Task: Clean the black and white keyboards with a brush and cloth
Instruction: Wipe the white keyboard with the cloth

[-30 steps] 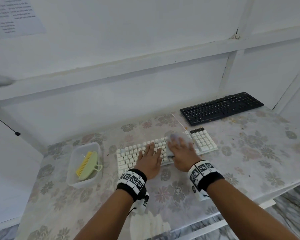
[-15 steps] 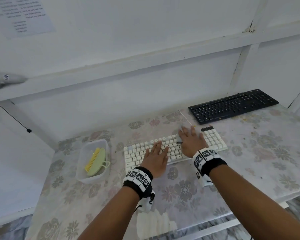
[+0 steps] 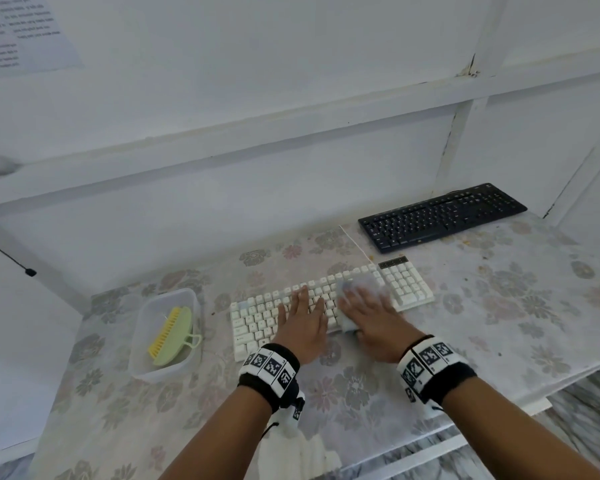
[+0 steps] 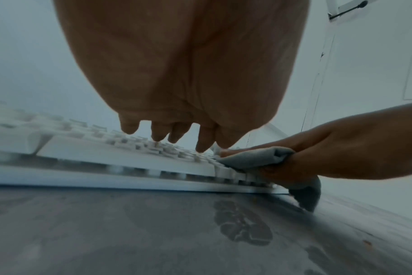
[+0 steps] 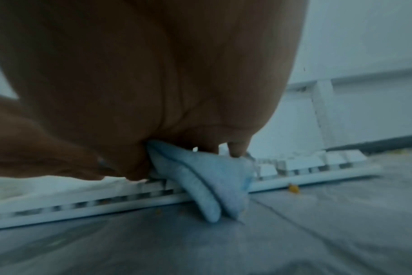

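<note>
left hand [image 3: 302, 327]: mine, flat on the white keyboard [image 3: 257, 317], fingers straight and spread over the middle keys, holding nothing, just pressing down. Left wrist view shows fingertips [image 4: 201, 143] touching the keycaps.
right hand [image 3: 371, 317]: mine, palm down on the cloth [image 3: 347, 323], pressing it onto the keys right of centre, beside my left hand. Thumb tucks a fold of it against the palm in the left wrist view, so I'm grasping the cloth; the other fingers lie fairly straight on top. Head view is motion-blurred here.
cloth: pale grey-blue, folded; one corner hangs over the keyboard's near edge onto the table [image 3: 499, 306].
white keyboard: centre of table, angled, numpad end uncovered.
black keyboard [image 3: 440, 216]: far right, near the wall, well apart from both hands.
brush [image 3: 172, 336]: green body, yellow bristles, lying in the clear tub [image 3: 142, 368] left of the white keyboard.
table: floral cover, small yellow crumbs near the keyboards.
</note>
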